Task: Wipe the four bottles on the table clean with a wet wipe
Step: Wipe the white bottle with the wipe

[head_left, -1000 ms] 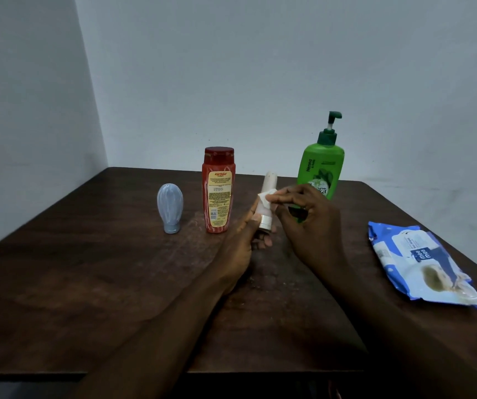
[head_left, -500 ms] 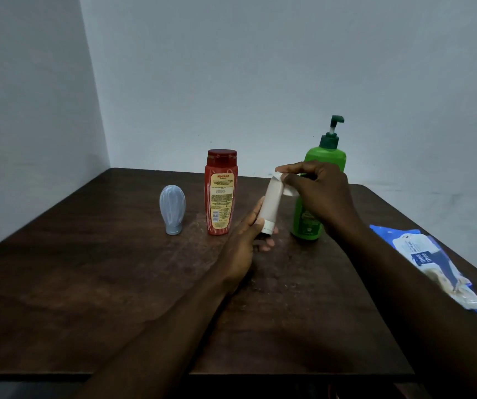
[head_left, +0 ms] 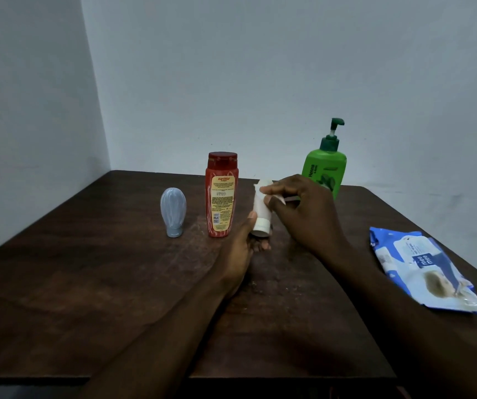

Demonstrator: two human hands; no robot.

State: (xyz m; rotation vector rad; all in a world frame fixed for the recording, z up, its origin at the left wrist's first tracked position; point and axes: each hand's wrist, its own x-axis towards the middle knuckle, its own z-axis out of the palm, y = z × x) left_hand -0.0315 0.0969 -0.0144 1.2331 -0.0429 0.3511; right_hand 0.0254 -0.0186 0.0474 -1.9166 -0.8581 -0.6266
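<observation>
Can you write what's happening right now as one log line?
left hand: holds white bottle | right hand: pinches wet wipe against bottle top

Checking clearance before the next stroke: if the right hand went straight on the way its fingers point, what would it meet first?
The white bottle: the right hand presses the wet wipe on it. Beyond, probably the red bottle, though depth is unclear.

Bare left hand (head_left: 240, 249), bare right hand (head_left: 309, 217). Behind them bare left forearm (head_left: 168, 332) and bare right forearm (head_left: 389, 326), uncovered to the frame edge.
</observation>
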